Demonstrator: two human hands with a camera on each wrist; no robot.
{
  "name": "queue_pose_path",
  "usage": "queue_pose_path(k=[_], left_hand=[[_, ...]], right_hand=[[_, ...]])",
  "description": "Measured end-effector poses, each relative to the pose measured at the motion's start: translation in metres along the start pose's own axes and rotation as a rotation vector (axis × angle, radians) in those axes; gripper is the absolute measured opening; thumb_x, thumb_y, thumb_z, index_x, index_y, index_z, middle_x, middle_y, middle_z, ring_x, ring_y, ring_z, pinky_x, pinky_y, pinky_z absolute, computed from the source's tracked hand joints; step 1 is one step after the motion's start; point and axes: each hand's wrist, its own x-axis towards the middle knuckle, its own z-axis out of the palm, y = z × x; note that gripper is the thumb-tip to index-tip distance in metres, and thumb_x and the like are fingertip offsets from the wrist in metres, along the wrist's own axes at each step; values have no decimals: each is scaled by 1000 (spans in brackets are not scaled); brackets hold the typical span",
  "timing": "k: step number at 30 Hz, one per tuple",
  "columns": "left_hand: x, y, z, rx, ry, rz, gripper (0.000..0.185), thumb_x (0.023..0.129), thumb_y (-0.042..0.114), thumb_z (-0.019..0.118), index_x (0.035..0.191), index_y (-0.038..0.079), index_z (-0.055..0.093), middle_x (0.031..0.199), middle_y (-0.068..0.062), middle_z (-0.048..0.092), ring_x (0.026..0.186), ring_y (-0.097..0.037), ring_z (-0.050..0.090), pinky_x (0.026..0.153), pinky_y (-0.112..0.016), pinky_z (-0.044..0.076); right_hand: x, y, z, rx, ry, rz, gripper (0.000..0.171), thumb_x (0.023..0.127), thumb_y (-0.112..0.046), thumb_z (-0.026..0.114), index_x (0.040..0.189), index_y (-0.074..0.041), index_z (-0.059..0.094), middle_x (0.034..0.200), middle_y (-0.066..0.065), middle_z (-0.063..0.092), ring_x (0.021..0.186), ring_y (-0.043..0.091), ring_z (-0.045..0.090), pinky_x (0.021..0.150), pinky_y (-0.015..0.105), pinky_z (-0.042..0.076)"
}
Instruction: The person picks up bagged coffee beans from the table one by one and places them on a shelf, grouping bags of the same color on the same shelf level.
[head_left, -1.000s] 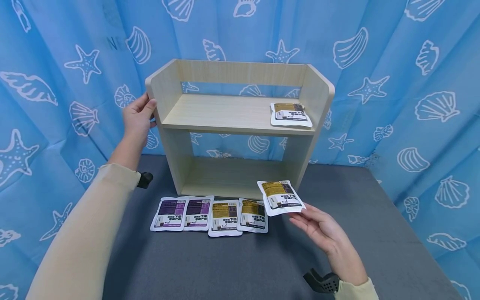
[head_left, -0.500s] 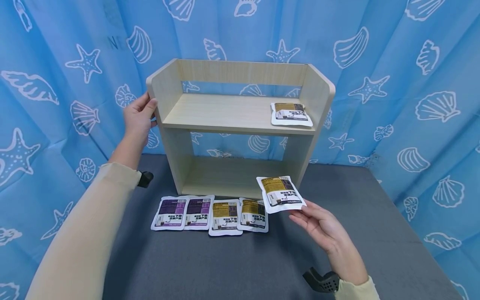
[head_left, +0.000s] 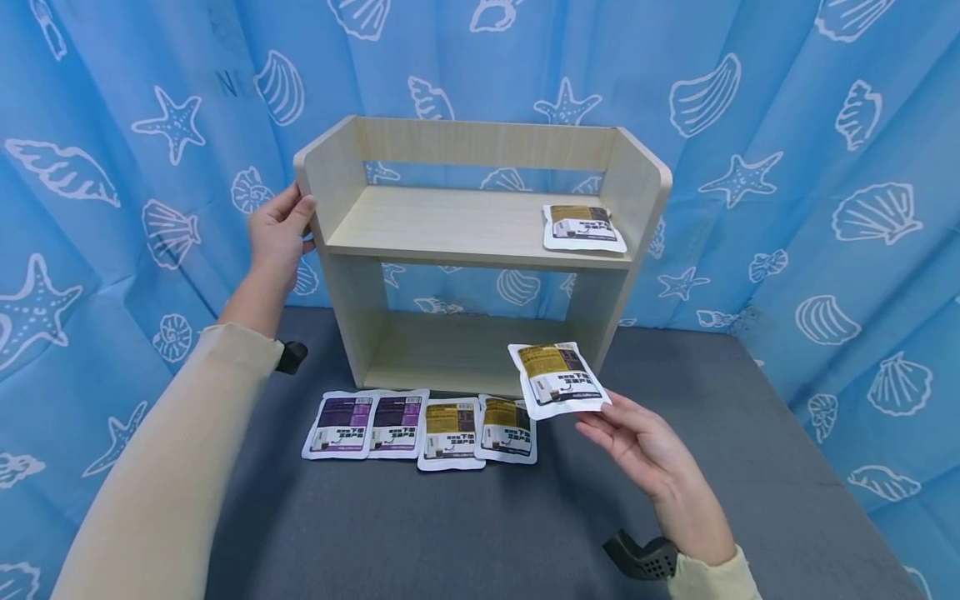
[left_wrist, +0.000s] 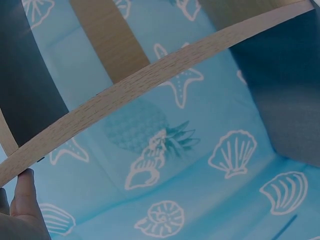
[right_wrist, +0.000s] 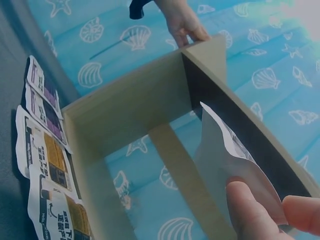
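Observation:
My left hand (head_left: 279, 231) grips the upper left side panel of a pale wooden two-tier shelf (head_left: 465, 150); its thumb (left_wrist: 22, 192) shows against the panel's edge in the left wrist view. My right hand (head_left: 637, 446) pinches the corner of a yellow-labelled white pouch (head_left: 557, 379), held in the air in front of the shelf's lower opening; the pouch (right_wrist: 235, 165) shows its white back in the right wrist view. Another yellow-labelled pouch (head_left: 583, 227) lies at the right end of the upper shelf board.
Two purple-labelled pouches (head_left: 367, 423) and two yellow-labelled pouches (head_left: 480, 429) lie in a row on the grey tabletop (head_left: 465, 525) before the shelf. A blue curtain (head_left: 810, 167) with shell and starfish prints hangs behind and on both sides.
My right hand has lifted the yellow-labelled pouch a little higher, towards the shelf. My left hand stays on the shelf's side panel.

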Motion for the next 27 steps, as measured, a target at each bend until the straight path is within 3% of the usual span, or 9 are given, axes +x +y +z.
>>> queue_pose_path(k=[9, 27], left_hand=[[-1, 1, 0, 41, -1, 10, 50, 90, 38, 62, 138, 26, 55, 136, -4, 57, 113, -18, 58, 72, -18, 51], [-1, 0, -1, -1, -16, 7, 49, 90, 37, 63, 137, 26, 56, 137, -3, 57, 118, -20, 58, 79, -22, 52]], right_hand=[[-1, -4, 8, -21, -12, -23, 65, 103, -1, 41, 154, 0, 0, 108, 11, 67, 103, 22, 66, 94, 38, 49], [-5, -9, 21, -55, -23, -49, 63, 103, -1, 43, 153, 1, 5, 111, 10, 67, 105, 23, 65, 94, 37, 49]])
